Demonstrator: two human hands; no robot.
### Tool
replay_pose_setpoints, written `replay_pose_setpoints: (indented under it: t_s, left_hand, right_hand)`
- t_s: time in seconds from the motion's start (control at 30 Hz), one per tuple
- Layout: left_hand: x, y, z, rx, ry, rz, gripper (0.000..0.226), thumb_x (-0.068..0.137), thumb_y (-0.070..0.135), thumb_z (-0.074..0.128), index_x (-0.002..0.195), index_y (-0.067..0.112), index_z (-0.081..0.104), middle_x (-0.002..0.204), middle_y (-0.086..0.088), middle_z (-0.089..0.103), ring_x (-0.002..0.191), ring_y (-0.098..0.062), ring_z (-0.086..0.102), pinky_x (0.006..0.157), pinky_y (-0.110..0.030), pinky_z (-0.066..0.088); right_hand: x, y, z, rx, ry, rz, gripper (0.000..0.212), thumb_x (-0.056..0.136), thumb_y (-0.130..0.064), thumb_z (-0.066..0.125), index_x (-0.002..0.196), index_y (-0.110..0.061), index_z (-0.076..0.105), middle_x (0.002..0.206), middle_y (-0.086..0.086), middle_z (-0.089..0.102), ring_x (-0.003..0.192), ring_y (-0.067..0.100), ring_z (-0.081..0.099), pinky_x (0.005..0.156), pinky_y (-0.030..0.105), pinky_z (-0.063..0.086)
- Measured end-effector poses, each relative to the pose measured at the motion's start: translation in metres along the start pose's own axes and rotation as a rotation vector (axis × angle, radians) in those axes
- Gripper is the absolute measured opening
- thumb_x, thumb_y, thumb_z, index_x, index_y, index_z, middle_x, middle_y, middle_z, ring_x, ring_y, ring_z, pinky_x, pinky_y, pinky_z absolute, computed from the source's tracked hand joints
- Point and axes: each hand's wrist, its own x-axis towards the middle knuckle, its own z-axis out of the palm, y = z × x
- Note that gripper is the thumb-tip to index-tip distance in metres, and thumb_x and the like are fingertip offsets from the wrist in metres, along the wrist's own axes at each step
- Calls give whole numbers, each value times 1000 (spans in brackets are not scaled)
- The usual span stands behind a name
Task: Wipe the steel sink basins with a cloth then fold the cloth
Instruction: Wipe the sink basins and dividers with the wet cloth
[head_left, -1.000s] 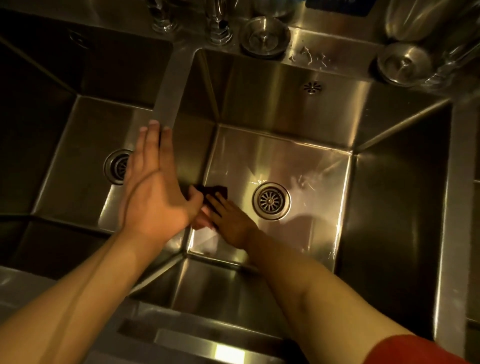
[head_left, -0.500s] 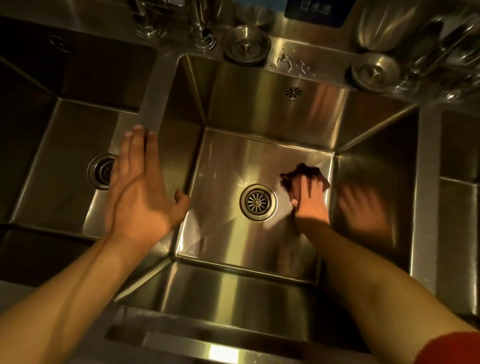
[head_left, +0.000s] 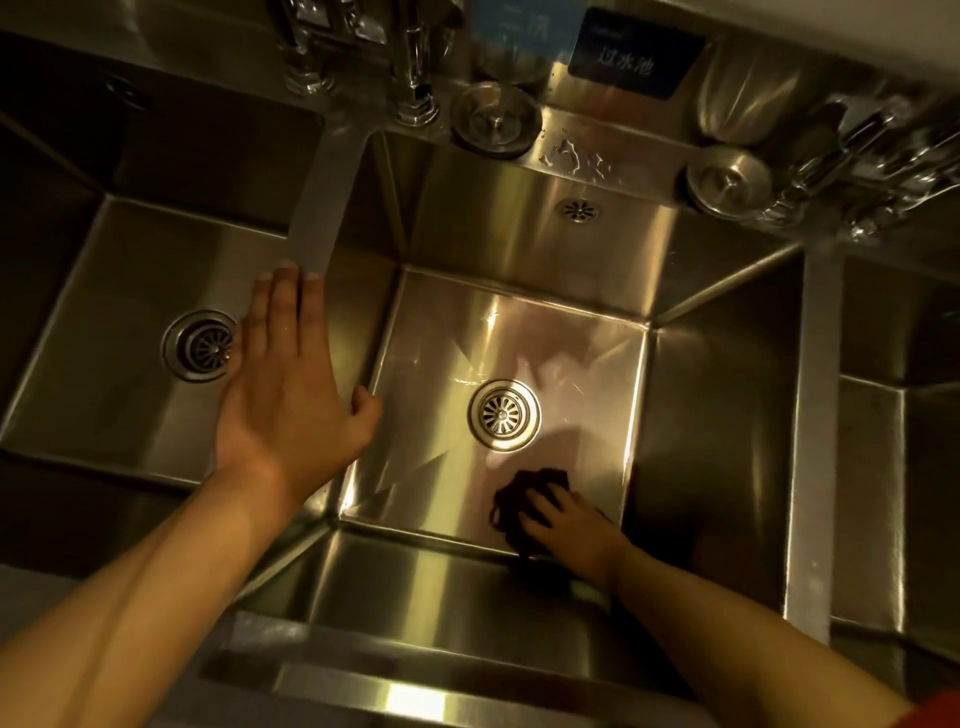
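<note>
Cloth (head_left: 519, 499): dark, bunched, evidently soft, light and limp; likely damp and prone to slide on wet steel. Best held by pressing a flat palm over the bunch, later by edges or corners for folding. It lies on the floor of the middle basin (head_left: 561, 332), near the front wall, between drain (head_left: 504, 413) and right hand (head_left: 569, 530). Right fingers (head_left: 540, 506) spread and curved over its near part, pressing down. Left hand (head_left: 288, 395) flat, open, empty, resting on the divider (head_left: 322, 208)
</note>
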Motion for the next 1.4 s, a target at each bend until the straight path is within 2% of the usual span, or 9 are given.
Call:
replay_pose_setpoints:
  t_s: [0.1,0.27,0.47,0.6,0.83,0.9,1.0,1.23,1.4]
  left_hand:
    - [0,-1,1,14,-8,6,110,82,44,69,164,7,6,172,-15,5,160,-29,0,126,-51,17]
    - [1,1,2,60,-4,-11,109,82,45,67,164,5,7,172,-17,5,160,-31,2,126,-52,18]
    - [1,0,8,37,46,-30,113,79,45,71,164,12,6,173,-9,5,160,-23,-3,127,-46,16]
    - [-1,-6,14,-27,82,-1,117,73,45,74,164,14,8,172,-7,5,160,-23,1,126,-44,12]
    - [1,-6,15,15,119,16,113,70,51,62,163,11,10,170,-14,13,159,-30,9,125,-48,21]
    - [1,-6,15,13,125,17,112,71,50,62,162,11,10,170,-13,13,159,-29,9,125,-47,20]
    - [1,-6,15,19,125,24,113,71,49,64,162,10,11,170,-14,13,159,-30,9,126,-48,21]
    - [1,-7,15,9,123,21,113,72,48,64,163,11,10,170,-14,13,159,-30,10,127,-45,17]
    - [-1,-6,12,-26,77,-6,115,73,44,72,164,11,9,172,-11,8,160,-26,3,127,-42,11]
  right_hand:
    - [13,-8,-17,-79,33,-164,69,93,-17,65,153,-23,30,161,18,25,144,47,28,113,61,35]
    - [44,-7,-49,-46,13,-272,95,78,-36,82,155,-26,26,157,15,27,142,41,29,103,58,45]
    - [83,-59,-68,306,318,-42,82,79,-42,78,148,-27,38,144,6,40,124,29,45,94,43,51]
    - [120,-90,-104,425,394,55,75,78,-37,78,143,-25,42,142,7,40,126,32,43,93,45,51]
    - [155,-80,-140,356,524,116,55,93,-36,62,145,-26,46,149,6,40,130,31,43,102,43,40]
    - [157,-59,-141,342,543,130,55,102,-35,49,155,-28,37,161,5,30,141,31,34,108,42,37]
    - [149,-16,-145,357,507,208,70,102,-37,50,163,-25,18,170,7,10,154,32,14,122,45,22]
    - [104,99,-140,443,516,617,67,108,-38,35,164,-14,7,170,16,-1,156,37,3,125,41,12]
    - [65,130,-113,703,547,888,73,107,-32,42,163,-8,1,169,19,-6,156,38,-3,126,42,5]
